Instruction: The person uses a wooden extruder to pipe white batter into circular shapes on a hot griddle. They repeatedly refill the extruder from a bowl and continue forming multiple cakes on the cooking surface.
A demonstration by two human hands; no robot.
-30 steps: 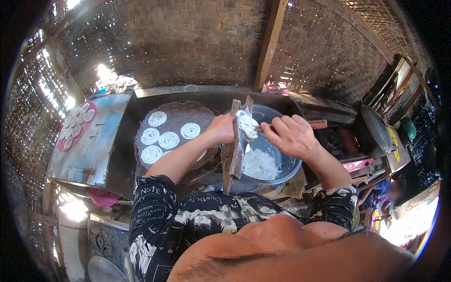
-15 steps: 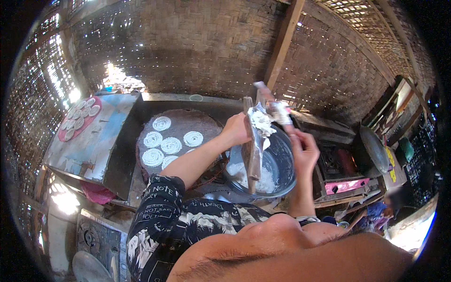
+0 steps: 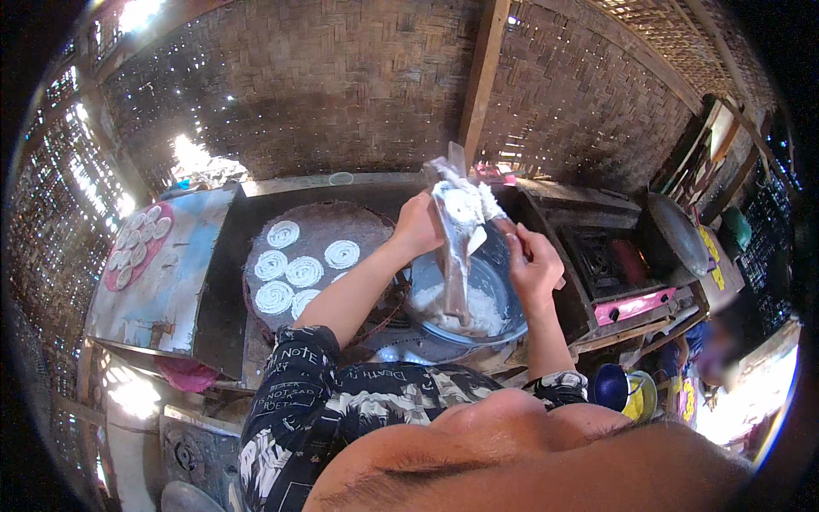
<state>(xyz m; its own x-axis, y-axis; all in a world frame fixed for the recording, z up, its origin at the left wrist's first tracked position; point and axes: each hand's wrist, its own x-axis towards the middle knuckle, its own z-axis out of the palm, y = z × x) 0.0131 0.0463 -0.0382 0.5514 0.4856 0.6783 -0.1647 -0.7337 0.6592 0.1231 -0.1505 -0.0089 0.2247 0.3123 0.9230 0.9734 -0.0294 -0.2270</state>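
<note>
My left hand (image 3: 418, 226) is closed round a wooden press (image 3: 456, 286), held tilted over a dark basin (image 3: 514, 331). White dough (image 3: 461, 206) fills and smears the top of the press. In my right hand (image 3: 536, 264) is the end of a dough-coated wooden stick (image 3: 502, 224), its far part up against the press. More white dough (image 3: 478, 311) lies in the bottom of the basin. Left of the basin, several white dough coils (image 3: 304, 271) rest on a round, dark cloth-like surface (image 3: 341, 224), partly hidden by my left forearm.
At the far left, a metal box (image 3: 183, 273) carries a pink tray (image 3: 159, 249) of small round pieces. A stove with a pink front (image 3: 636, 307) and a large dark wok (image 3: 674, 235) stand right. Blue and yellow containers (image 3: 627, 388) sit lower right, near another person (image 3: 717, 350).
The stick in my right hand has come down and left against the press; before, it was raised apart from it. The whole view has shifted slightly.
</note>
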